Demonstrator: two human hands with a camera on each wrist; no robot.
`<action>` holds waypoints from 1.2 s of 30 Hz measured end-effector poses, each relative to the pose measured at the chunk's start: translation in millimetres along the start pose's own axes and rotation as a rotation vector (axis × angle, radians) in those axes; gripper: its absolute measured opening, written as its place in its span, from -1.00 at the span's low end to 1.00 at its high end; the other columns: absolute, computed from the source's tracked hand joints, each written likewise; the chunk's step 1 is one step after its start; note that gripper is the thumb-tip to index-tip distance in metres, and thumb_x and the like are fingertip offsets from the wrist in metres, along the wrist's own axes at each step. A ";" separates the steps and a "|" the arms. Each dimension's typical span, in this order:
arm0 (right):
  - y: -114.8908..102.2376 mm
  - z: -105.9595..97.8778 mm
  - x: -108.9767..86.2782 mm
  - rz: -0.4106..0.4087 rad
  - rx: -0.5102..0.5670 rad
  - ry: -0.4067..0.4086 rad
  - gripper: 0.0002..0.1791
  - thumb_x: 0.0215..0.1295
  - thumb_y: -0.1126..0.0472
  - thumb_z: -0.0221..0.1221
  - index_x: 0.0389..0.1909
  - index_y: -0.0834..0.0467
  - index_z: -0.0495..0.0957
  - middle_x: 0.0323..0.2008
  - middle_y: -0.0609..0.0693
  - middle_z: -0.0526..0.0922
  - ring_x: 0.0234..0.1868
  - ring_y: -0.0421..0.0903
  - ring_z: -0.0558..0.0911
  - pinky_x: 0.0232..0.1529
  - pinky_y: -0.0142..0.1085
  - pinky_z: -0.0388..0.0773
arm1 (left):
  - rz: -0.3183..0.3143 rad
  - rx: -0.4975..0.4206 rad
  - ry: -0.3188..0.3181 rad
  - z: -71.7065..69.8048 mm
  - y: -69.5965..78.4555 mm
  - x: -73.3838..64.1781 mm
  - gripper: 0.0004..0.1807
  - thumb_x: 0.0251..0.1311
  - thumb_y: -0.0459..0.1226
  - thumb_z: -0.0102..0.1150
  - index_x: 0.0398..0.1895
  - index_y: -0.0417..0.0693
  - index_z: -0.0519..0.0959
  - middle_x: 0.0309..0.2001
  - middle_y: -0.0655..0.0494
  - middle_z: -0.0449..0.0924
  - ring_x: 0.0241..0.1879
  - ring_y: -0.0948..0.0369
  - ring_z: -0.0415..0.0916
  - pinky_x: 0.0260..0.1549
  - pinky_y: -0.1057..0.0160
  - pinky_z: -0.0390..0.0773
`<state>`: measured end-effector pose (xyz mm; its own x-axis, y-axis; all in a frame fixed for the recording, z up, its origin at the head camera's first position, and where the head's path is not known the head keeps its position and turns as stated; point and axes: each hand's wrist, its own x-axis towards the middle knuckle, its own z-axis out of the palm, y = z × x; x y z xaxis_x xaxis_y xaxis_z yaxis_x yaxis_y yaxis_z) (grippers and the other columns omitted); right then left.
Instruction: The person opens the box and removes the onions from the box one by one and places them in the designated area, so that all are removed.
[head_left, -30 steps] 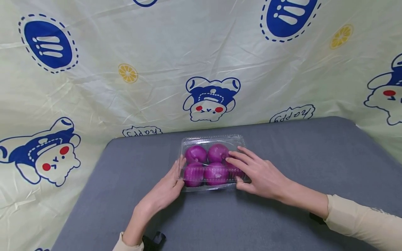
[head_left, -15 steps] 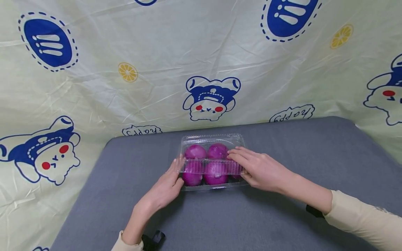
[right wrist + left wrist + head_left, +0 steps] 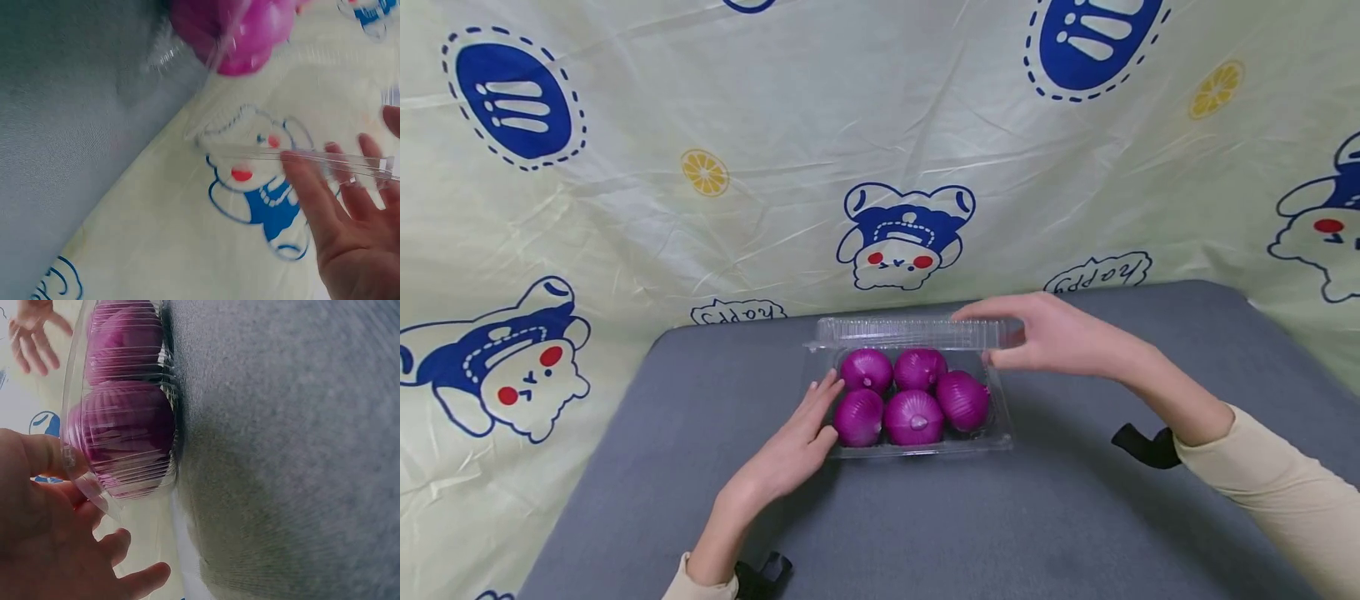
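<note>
A clear plastic clamshell box rests on the grey table, with several purple onions in its base. Its ribbed clear lid stands raised along the far side. My right hand holds the lid's right end, fingers above and thumb below. In the right wrist view the lid's edge crosses in front of that hand's fingers. My left hand rests against the box's left side, fingers fairly straight, thumb near the front corner. Up close, the left wrist view shows the thumb and index fingertip touching the rim.
The grey table extends around the box on every side. Behind it hangs a pale cloth printed with cartoon figures and orange slices. Dark straps are at both wrists.
My right hand has moved up and away from me, raising the lid off the onions toward the far side. My left hand stays almost in place at the box's left side.
</note>
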<state>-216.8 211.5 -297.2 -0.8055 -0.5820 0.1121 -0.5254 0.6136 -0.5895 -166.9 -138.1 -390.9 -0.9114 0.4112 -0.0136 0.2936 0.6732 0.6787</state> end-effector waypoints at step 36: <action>48.8 14.7 35.5 0.082 0.443 0.272 -0.49 0.56 0.19 -0.04 0.47 0.08 0.23 0.33 0.18 0.40 0.31 0.10 0.41 0.14 0.05 0.48 | -0.029 0.212 0.014 2.5 1.2 -2.2 -0.11 0.31 0.26 0.00 0.56 0.02 0.08 0.58 0.28 -0.27 0.53 0.10 -0.24 0.34 -0.17 0.12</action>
<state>-266.9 213.0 -333.8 -0.9120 -0.3458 0.2207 -0.3390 0.3323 -0.8801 -163.8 -136.7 -391.9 -0.9239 0.3820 -0.0198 0.3197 0.7996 0.5084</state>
